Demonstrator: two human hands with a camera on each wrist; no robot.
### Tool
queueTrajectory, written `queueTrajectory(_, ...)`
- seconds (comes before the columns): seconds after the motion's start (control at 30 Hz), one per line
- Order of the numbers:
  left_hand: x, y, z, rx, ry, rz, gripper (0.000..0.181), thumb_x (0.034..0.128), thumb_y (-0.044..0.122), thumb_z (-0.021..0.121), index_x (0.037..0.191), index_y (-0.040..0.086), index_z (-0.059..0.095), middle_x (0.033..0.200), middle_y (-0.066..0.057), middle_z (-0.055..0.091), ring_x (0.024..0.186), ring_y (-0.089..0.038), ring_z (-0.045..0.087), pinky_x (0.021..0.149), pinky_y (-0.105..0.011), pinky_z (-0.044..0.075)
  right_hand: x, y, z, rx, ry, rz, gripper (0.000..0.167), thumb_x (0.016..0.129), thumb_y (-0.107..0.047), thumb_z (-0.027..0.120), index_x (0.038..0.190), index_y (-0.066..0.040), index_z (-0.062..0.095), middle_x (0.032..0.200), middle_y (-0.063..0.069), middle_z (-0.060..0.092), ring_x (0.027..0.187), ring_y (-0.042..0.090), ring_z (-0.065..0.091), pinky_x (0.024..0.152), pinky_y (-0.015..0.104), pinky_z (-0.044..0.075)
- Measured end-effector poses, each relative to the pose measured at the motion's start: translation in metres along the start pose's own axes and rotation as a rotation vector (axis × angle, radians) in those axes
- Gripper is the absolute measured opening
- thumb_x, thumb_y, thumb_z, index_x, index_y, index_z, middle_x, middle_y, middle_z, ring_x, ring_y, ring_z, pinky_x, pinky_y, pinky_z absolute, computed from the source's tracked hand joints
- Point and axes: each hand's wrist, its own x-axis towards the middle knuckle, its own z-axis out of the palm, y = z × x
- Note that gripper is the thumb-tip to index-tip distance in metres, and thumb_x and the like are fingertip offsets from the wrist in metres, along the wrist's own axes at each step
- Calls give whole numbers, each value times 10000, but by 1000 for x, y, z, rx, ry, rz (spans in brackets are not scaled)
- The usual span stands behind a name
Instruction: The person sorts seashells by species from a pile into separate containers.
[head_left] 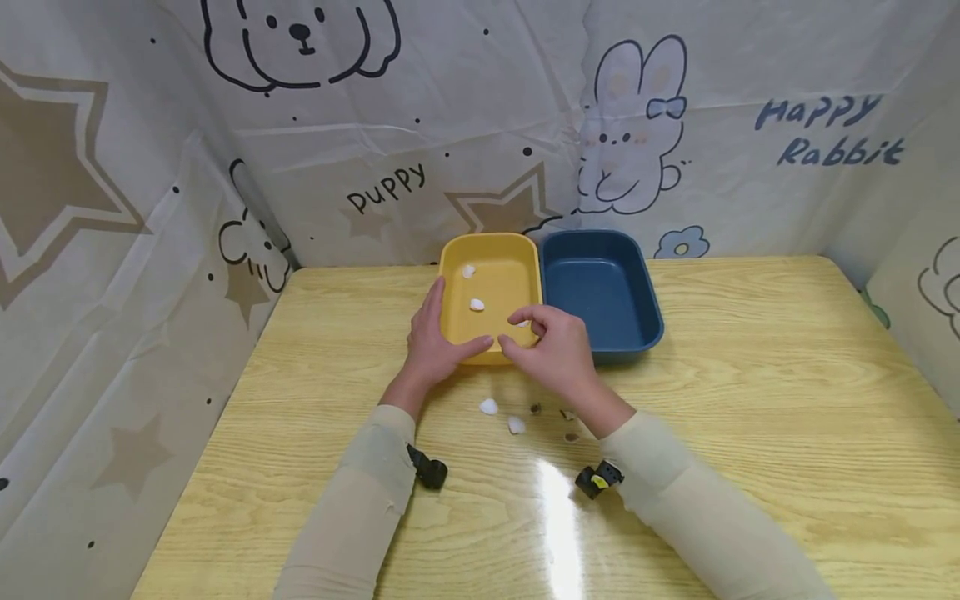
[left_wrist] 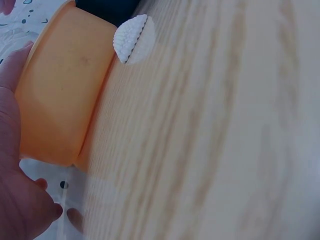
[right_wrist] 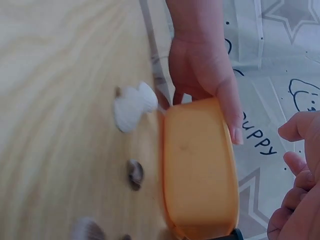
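My left hand [head_left: 433,342] holds the near left corner of a yellow tray [head_left: 491,356], its thumb over the front rim and its fingers along the left side. Over the tray's near right part is my right hand [head_left: 558,346], thumb and forefinger apart with a gap between them. A white seashell [head_left: 522,324] shows just below those fingers, partly hidden. Two more white seashells, one farther back [head_left: 468,271] and one near the middle [head_left: 477,305], lie in the tray. In the right wrist view, the right hand's fingers [right_wrist: 296,172] are loosely bent.
A dark blue tray [head_left: 651,329] stands against the yellow one's right side. On the wooden table [head_left: 337,400] in front lie two white seashells [head_left: 489,406] and several small dark shells [head_left: 536,408]. A printed cloth [head_left: 480,108] hangs behind the table.
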Motion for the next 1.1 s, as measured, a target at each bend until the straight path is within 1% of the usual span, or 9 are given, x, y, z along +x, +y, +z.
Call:
queueTrajectory(0.27, -1, -1, 0, -3, 4, 5, 1217, 730, 550, 841, 1621, 237, 73, 1655, 29, 130, 1462, -308, 150, 1133, -556, 151, -10, 0, 4, 7, -15, -10, 204, 771, -186, 844, 911, -78, 742, 610, -10, 396, 557, 171, 381, 550, 338, 328)
queueTrajectory(0.43, -1, -1, -1, -5, 3, -2, 1216, 729, 551, 843, 1620, 246, 74, 1654, 35, 132, 1467, -296, 139, 1134, -557, 146, -16, 3, 7, 7, -52, 3, 205, 768, -160, 848, 922, -72, 744, 624, -17, 406, 571, 170, 392, 556, 344, 334)
queueTrajectory(0.53, -1, 0, -1, -8, 0, -7, 1222, 726, 550, 848, 1621, 249, 72, 1654, 40, 130, 1469, -291, 132, 1136, -552, 141, -19, 6, 8, 2, -68, 17, 213, 771, -169, 848, 932, -75, 745, 636, -10, 421, 588, 177, 405, 560, 346, 338)
queueTrajectory(0.73, -1, -1, -1, -9, 2, -3, 1219, 728, 538, 851, 1620, 250, 73, 1654, 39, 131, 1467, -297, 137, 1135, -552, 147, -24, 11, 14, -25, -90, 14, 233, 772, -192, 847, 940, -63, 750, 633, -14, 427, 606, 171, 421, 566, 344, 351)
queueTrajectory(0.87, -1, -1, 0, -5, 1, 0, 1219, 730, 554, 842, 1620, 256, 66, 1655, 41, 125, 1467, -301, 138, 1133, -559, 146, -28, 13, 17, -24, -129, 30, 248, 774, -198, 846, 958, -60, 752, 642, 37, 501, 622, 168, 436, 572, 338, 367)
queueTrajectory(0.93, -1, -1, 0, -1, 2, 1, 1221, 727, 560, 840, 1620, 258, 64, 1655, 43, 122, 1467, -304, 138, 1132, -562, 144, -30, 14, 17, -18, -151, 33, 259, 777, -198, 847, 972, -55, 753, 698, 61, 585, 642, 169, 455, 584, 336, 382)
queueTrajectory(1.0, -1, 0, 0, 2, 3, 1, 1221, 727, 564, 839, 1620, 261, 62, 1656, 46, 119, 1467, -304, 138, 1131, -563, 145, -31, 14, 18, -13, -176, 35, 265, 783, -199, 843, 983, -50, 753, 746, 83, 628, 656, 179, 469, 592, 339, 392)
queueTrajectory(1.1, -1, 0, 0, 4, 4, -1, 1223, 725, 566, 840, 1619, 267, 62, 1655, 52, 119, 1467, -300, 140, 1131, -560, 147, -33, 13, 18, -12, -217, 47, 274, 786, -197, 836, 1000, -45, 755, 816, 82, 667, 690, 186, 495, 615, 344, 416)
